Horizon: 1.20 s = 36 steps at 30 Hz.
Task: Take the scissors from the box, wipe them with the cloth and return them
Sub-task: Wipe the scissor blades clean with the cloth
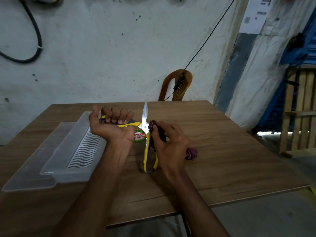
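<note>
The scissors (145, 117) have yellow handles and steel blades, and they are spread wide apart above the table. My left hand (112, 124), palm up, grips one yellow handle, with its fingers curled round it. One blade points up and away. The other handle hangs down toward me. My right hand (169, 144) pinches a dark red cloth (191, 153) and presses a bunched end of it against the scissors near the pivot. The rest of the cloth trails out to the right of that hand. The clear plastic box (71, 159) lies at my left.
The box lid (30, 171) lies beside the box on the wooden table (230, 151). A round green and red label (139, 136) shows under the scissors. A brown plastic chair (177, 86) stands behind the table's far edge. A wooden pallet (299, 108) leans at the right.
</note>
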{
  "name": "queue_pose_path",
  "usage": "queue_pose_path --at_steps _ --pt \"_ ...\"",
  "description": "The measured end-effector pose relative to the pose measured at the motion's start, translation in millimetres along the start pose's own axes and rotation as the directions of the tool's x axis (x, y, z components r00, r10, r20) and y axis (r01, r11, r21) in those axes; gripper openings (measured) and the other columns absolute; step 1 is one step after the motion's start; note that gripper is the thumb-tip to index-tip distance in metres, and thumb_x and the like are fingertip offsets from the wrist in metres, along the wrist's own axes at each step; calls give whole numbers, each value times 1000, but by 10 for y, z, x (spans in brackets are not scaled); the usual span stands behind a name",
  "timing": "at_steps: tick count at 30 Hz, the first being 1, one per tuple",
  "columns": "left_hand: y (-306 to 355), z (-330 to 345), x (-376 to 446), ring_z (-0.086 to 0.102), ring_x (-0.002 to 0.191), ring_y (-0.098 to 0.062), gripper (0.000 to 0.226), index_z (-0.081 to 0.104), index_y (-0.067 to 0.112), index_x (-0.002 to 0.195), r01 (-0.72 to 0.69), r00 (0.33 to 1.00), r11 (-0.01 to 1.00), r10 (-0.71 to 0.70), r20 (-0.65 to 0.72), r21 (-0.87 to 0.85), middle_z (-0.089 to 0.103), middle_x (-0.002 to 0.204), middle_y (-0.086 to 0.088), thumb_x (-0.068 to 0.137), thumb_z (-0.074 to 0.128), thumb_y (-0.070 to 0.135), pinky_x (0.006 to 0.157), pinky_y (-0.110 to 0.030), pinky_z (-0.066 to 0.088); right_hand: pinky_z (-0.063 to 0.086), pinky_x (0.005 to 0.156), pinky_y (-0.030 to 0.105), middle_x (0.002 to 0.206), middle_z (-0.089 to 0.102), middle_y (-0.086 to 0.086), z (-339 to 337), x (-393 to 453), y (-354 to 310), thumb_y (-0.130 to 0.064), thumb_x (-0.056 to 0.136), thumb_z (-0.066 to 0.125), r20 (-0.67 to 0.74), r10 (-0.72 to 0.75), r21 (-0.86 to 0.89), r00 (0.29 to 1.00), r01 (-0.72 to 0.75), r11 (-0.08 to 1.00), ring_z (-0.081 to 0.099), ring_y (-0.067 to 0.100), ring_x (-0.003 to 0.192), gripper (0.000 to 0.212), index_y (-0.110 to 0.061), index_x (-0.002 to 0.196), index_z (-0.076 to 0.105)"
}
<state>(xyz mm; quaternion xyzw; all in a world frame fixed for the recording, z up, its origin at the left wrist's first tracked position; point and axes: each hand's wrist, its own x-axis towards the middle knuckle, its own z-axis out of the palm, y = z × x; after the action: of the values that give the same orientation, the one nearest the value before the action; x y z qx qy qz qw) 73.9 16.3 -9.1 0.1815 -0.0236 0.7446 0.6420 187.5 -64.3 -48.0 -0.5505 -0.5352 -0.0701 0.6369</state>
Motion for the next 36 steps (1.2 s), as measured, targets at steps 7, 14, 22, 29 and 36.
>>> queue_pose_path --at_steps 7,14,22,29,36 --pt "6 -11 21 13 44 -14 46 27 19 51 -25 1000 999 25 7 -33 18 47 4 93 34 36 47 -24 16 52 71 11 95 70 4 -18 47 95 -9 86 75 -111 51 -46 993 -56 997 59 2 79 19 -8 105 76" --pt "24 -2 1 12 45 -14 45 23 19 54 -42 998 999 42 -54 -13 16 50 3 94 33 37 48 -24 16 56 86 29 105 70 6 137 -67 -46 -4 88 72 49 -69 28 996 68 997 65 15 96 25 -5 112 75" --pt "16 9 12 12 43 -14 44 20 20 55 -40 999 999 40 -24 -21 16 49 3 94 31 36 47 -24 18 56 77 23 99 69 5 -31 105 79 -8 90 71 -74 33 -26 997 -35 999 64 9 85 19 -6 107 76" --pt "5 -9 -6 12 44 -14 42 20 20 55 -43 998 999 43 -35 10 16 49 4 92 36 35 47 -22 18 54 86 19 103 72 3 95 -28 -32 -7 87 75 37 -3 58 999 1 998 65 5 93 23 -10 110 77" --pt "-7 -24 5 14 42 -14 43 24 20 52 -27 1000 1000 27 -5 15 19 47 4 89 38 36 47 -22 19 50 79 12 97 70 6 3 87 98 -5 88 71 -48 37 -50 998 -40 998 64 8 83 19 -6 105 77"
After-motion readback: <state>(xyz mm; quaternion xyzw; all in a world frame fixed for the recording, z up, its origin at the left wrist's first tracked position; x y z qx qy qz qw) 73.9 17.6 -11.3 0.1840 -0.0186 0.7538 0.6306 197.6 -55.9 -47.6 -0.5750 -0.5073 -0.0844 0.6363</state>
